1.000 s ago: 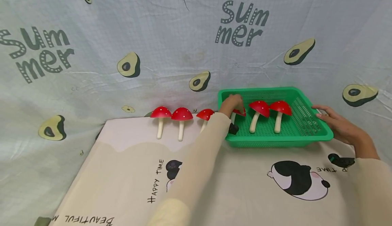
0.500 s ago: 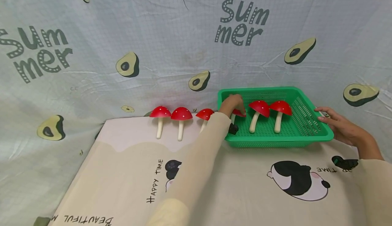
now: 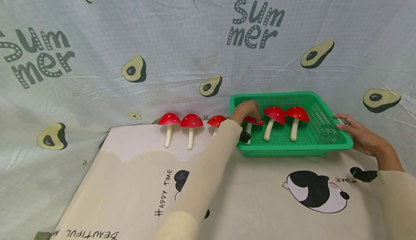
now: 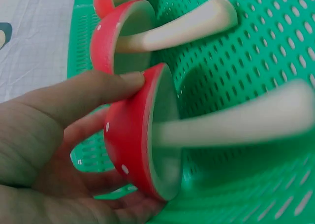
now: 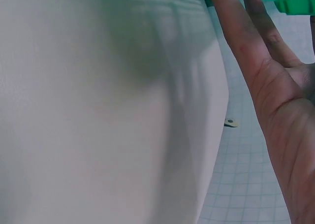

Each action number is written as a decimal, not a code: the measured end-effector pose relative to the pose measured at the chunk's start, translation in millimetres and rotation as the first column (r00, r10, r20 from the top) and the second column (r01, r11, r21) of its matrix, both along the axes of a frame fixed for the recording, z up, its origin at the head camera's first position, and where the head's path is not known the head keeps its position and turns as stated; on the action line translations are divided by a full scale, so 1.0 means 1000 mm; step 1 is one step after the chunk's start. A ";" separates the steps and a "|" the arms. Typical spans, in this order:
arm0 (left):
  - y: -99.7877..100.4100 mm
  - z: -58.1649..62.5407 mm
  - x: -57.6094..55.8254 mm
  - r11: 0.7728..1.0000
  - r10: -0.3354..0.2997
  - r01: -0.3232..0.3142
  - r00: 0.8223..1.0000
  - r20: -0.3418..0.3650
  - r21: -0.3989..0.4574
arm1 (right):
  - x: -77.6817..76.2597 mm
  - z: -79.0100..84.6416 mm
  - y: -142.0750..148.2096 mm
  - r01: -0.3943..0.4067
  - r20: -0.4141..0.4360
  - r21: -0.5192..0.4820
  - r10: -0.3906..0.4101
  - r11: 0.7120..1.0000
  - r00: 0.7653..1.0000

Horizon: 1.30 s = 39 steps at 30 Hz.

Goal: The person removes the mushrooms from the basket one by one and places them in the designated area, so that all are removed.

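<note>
In the head view my left hand (image 3: 247,110) reaches into the left end of a green plastic basket (image 3: 292,147). It grips the red, white-dotted cap of a toy mushroom (image 4: 130,130), thumb on one side and fingers round the other, as the left wrist view shows. The mushroom's pale stem points away from the palm, over the basket's perforated floor. Two more mushrooms, a middle one (image 3: 274,115) and a right one (image 3: 297,114), lie beside it in the basket. My right hand (image 3: 362,135) touches the basket's right end with fairly straight fingers (image 5: 241,32).
Left of the basket, a row of similar mushrooms lies along the table's back edge: one (image 3: 169,119), another (image 3: 191,121) and a third (image 3: 216,121) partly behind my left sleeve. A printed cloth (image 3: 260,189) covers the table. Behind hangs a curtain (image 3: 175,45) with avocado prints.
The gripped mushroom has shifted slightly right in the basket, and more of its stem shows beside my left wrist. My right fingers have moved slightly at the rim.
</note>
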<state>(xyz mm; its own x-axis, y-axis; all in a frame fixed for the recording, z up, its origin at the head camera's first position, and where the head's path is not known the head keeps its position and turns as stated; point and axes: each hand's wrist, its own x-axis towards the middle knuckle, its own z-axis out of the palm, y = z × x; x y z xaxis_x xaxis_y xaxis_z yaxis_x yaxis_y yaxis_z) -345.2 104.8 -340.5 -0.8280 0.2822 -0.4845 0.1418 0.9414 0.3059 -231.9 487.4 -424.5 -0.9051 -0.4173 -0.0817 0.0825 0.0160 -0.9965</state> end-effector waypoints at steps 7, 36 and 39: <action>-0.001 0.004 -0.003 0.998 -0.061 0.062 0.996 0.060 -0.024 | 0.003 0.000 -0.002 0.037 -0.009 0.028 -0.036 0.999 0.999; 0.021 0.007 0.005 0.937 -0.193 0.198 0.980 0.045 -0.287 | 0.006 0.003 -0.005 0.071 -0.004 0.076 -0.071 0.995 0.997; 0.019 0.008 0.003 0.943 -0.200 0.203 0.979 0.039 -0.263 | 0.006 0.002 -0.005 0.083 0.005 0.086 -0.084 0.993 0.996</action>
<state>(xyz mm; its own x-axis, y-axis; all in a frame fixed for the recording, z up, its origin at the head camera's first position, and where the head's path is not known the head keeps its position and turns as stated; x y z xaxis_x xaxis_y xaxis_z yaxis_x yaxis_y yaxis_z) -342.6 123.6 -332.9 -0.7612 0.3031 -0.5733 0.3345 0.9409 0.0533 -226.1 482.3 -422.1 -0.9355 -0.3316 -0.1219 0.0960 0.0937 -0.9910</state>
